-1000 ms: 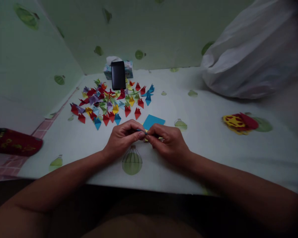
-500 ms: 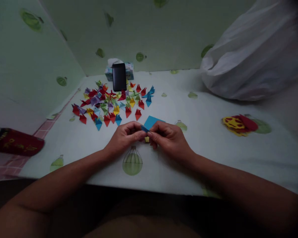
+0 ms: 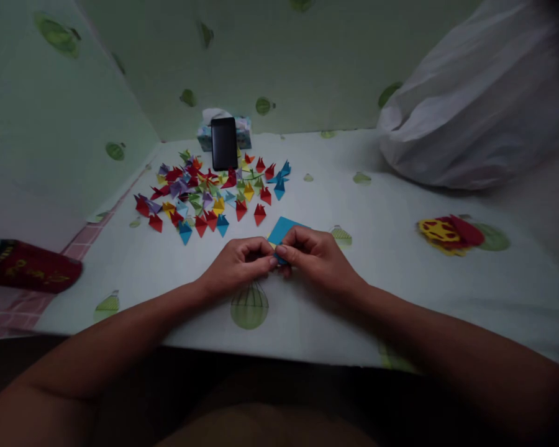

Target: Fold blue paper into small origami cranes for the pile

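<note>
- Dim corner; pale green wall (image 3: 317, 77) with balloon prints fills the top of the frame, matching white tabletop (image 3: 377, 273) below.
- Your work is at frame centre: a small blue piece (image 3: 282, 258), looks like folded paper, mostly covered by your fingers. Can't read its exact shape.
- Right hand (image 3: 314, 256): fingers curled in, thumb and forefinger pinched on the blue piece.
- Left hand (image 3: 242, 264): loosely curled, thumb and forefinger tips almost together at the piece's left side. Can't tell whether they grip it or just steady it.
- Just beyond your fingertips, a flat blue sheet (image 3: 286, 228) lies on the tabletop, part hidden by your right hand; a bit of yellow (image 3: 270, 243) shows at its near left edge.
- Upper left of centre: spread of folded paper pieces (image 3: 218, 205), several colours, pointed ends. Phone (image 3: 224, 144) leans on the tissue box (image 3: 204, 138) behind them.
- Step in hand, my read: creasing or shaping the small piece between both hands.
- Next move calls for a firm right pinch, left fingertips lined up on the edge, then light, even pressure. Thin stock, so a slip could skew the crease.
</note>
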`<state>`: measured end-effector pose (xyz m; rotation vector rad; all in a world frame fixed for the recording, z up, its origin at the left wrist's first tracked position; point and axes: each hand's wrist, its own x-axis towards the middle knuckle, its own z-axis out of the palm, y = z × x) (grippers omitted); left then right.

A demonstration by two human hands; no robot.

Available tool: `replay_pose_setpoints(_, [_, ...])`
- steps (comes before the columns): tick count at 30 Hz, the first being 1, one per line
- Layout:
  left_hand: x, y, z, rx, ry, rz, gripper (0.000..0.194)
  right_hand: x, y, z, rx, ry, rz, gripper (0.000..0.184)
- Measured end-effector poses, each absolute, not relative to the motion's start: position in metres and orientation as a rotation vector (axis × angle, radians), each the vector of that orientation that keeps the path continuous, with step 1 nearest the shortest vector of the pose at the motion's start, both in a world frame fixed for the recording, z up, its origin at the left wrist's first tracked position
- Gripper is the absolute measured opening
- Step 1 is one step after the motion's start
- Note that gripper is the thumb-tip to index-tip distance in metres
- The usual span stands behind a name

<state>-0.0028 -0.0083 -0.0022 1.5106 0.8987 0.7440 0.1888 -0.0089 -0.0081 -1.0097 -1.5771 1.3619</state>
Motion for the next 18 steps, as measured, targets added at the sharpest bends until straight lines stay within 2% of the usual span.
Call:
replay_pose_setpoints(9, [-0.0062,-0.0062,-0.0099,1.43,0.952,0.853,0.019,0.1893,-0.0071,-0.0076,-0.958,-1.423,1.464,0.032])
replay_pose_setpoints(14, [-0.0059,-0.0048,-0.008,1.443,0.945,0.927,0.018,0.1883,-0.0052,-0.011,-0.889,-1.378,1.515,0.022])
replay_pose_setpoints(18, [-0.0057,-0.0036,-0.0085,1.378,0.937,0.929,0.02,0.187,-0.0066,-0.0108,-0.881,-1.37,1.535,0.022])
